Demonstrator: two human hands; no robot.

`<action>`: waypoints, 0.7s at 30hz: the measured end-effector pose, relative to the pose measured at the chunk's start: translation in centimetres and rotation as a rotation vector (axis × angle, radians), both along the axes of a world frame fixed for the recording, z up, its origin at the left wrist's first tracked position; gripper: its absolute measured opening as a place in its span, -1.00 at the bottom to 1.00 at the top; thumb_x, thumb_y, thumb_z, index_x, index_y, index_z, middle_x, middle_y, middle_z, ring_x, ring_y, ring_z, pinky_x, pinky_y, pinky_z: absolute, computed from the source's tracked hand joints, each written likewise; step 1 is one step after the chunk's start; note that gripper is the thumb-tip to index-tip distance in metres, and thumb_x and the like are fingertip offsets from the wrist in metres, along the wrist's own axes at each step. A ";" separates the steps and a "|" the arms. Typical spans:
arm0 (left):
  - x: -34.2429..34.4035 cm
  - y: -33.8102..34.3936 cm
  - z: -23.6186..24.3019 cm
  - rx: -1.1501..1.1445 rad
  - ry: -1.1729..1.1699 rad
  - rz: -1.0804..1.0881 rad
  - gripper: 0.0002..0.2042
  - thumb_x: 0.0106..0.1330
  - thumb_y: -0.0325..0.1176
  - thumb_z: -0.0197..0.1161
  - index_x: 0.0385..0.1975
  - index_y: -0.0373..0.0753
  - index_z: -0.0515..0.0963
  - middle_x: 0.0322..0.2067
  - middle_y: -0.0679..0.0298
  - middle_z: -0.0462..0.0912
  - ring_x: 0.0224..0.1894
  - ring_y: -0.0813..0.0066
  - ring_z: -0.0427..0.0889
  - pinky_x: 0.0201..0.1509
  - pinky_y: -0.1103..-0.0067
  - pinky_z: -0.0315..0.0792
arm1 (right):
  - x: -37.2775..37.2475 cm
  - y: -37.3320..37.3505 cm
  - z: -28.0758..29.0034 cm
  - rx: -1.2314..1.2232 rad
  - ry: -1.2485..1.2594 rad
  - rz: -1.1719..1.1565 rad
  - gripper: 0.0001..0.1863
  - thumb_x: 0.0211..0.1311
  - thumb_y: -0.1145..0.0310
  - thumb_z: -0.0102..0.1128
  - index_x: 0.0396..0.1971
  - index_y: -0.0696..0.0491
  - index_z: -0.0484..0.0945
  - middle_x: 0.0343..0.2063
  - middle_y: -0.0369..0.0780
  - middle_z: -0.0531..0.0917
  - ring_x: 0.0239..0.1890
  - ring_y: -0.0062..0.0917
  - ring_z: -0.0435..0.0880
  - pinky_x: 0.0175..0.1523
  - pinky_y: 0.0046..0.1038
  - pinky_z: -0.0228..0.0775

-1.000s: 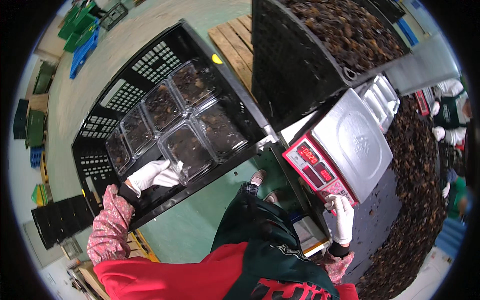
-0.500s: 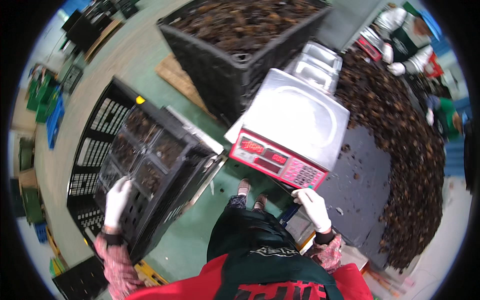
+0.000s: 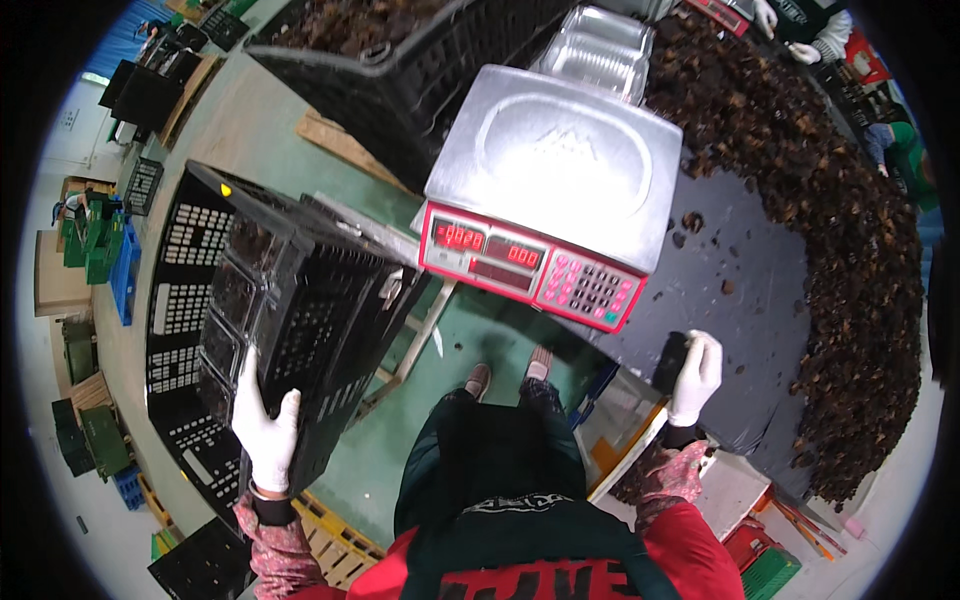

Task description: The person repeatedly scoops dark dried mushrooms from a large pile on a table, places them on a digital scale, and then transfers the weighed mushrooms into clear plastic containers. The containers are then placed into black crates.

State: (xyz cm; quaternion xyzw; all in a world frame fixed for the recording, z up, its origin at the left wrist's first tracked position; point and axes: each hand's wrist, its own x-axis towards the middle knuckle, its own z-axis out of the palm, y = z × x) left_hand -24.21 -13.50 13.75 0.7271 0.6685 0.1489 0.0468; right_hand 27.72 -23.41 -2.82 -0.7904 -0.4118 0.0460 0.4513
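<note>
My left hand (image 3: pixel 267 422), white-gloved, rests at the black crate (image 3: pixel 185 290), fingers stretched along a clear lidded tub (image 3: pixel 218 350) with thumb apart. Several tubs with dark contents stand in that crate. My right hand (image 3: pixel 696 377), also gloved, is raised over the grey tabletop (image 3: pixel 728 410) with curled fingers; what they hold, if anything, is hidden. Above and left of it, the red scale (image 3: pixel 532 262) has a bare steel pan (image 3: pixel 550 150) and lit displays. Behind it lie steel trays (image 3: pixel 598 55). A heap of dark brown, leafy-looking pieces (image 3: pixel 850 320) covers the table's right part.
A large black bin (image 3: pixel 360 100) of similar pieces stands behind, beside a wooden pallet (image 3: pixel 335 145). Co-workers work at top right, one in green headwear (image 3: pixel 905 150). Green crates (image 3: pixel 95 240) and a blue pallet (image 3: pixel 125 275) line the left; a yellow pallet (image 3: pixel 330 540) lies below.
The view has swung, bringing the scale toward centre. My left hand has moved along the crate. My right hand has left the scale's keypad and is curled over the tabletop to its right.
</note>
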 end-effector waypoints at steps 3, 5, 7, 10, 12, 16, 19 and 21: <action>0.6 -0.3 -0.4 0.104 0.106 -0.040 -0.34 0.15 -0.44 0.33 0.32 -0.31 0.32 0.23 0.03 0.46 0.26 0.07 0.43 0.39 0.33 0.24 | 1.0 -1.9 -2.1 -0.162 -0.406 0.113 -0.78 0.20 0.51 0.26 -0.14 0.11 0.61 -0.06 -0.12 0.62 0.06 -0.25 0.55 0.23 -0.29 0.32; 1.5 -1.2 -1.7 0.337 0.243 -0.122 -0.42 0.24 -0.38 0.26 0.30 -0.30 0.35 0.21 -0.03 0.46 0.26 -0.06 0.41 0.40 0.21 0.19 | 0.8 -2.0 -3.9 -0.169 -0.574 0.100 -0.67 0.19 0.45 0.30 -0.03 0.08 0.57 0.00 -0.10 0.59 0.14 -0.22 0.50 0.28 -0.24 0.26; 2.4 -3.0 -5.4 0.383 -0.004 -0.339 -0.53 0.31 -0.30 0.16 0.20 -0.33 0.43 0.17 -0.09 0.46 0.23 -0.17 0.40 0.32 0.09 0.23 | 0.7 -1.3 -4.3 -0.230 -0.620 0.080 -0.61 0.20 0.40 0.30 0.04 0.08 0.54 0.03 -0.08 0.57 0.18 -0.20 0.47 0.30 -0.22 0.24; 7.0 -3.9 -15.6 -0.062 -0.499 -0.577 -0.73 0.20 -0.47 0.18 -0.09 -0.30 0.60 -0.16 0.02 0.65 -0.04 0.00 0.62 0.07 0.21 0.46 | 1.2 -1.0 -4.7 -0.285 -0.690 0.074 -0.61 0.21 0.36 0.27 0.03 0.13 0.54 0.04 -0.05 0.57 0.17 -0.17 0.47 0.31 -0.21 0.23; 7.2 -5.5 -28.3 -0.402 -0.574 -0.470 -0.81 0.20 -0.52 0.20 -0.19 -0.28 0.62 -0.12 0.01 0.65 -0.07 0.02 0.64 -0.02 0.32 0.51 | 1.6 -1.3 -4.7 -0.301 -0.676 0.059 -0.67 0.25 0.37 0.24 -0.01 0.13 0.57 0.02 -0.07 0.60 0.14 -0.21 0.50 0.31 -0.23 0.25; -2.3 -10.6 -57.2 -0.849 -0.113 -0.472 -0.79 0.36 -0.33 0.08 -0.12 -0.15 0.62 -0.11 0.05 0.66 -0.05 0.04 0.64 -0.03 0.30 0.53 | 1.8 -2.8 -4.2 -0.382 -0.737 0.007 -0.72 0.41 0.40 0.10 0.04 0.13 0.57 0.06 -0.14 0.59 0.16 -0.38 0.51 0.31 -0.39 0.25; -8.0 -14.6 -73.0 -0.954 0.019 -0.322 -0.74 0.38 -0.20 0.06 -0.10 -0.12 0.61 -0.17 0.04 0.68 -0.07 -0.01 0.64 -0.02 0.24 0.54 | 4.2 -3.1 -4.7 -0.382 -0.626 0.037 -0.68 0.48 0.44 -0.03 0.12 0.22 0.49 0.12 -0.11 0.53 0.21 -0.40 0.47 0.37 -0.42 0.17; -5.7 -12.9 -78.2 -1.173 -0.091 -0.112 -0.68 0.38 -0.11 0.05 0.01 -0.08 0.57 -0.10 -0.04 0.62 -0.07 -0.05 0.64 0.00 0.20 0.52 | 4.9 -5.2 -2.4 -0.663 -1.260 0.260 -0.56 0.36 0.54 -0.02 0.23 0.20 0.40 0.21 -0.08 0.46 0.26 -0.30 0.44 0.39 -0.35 0.21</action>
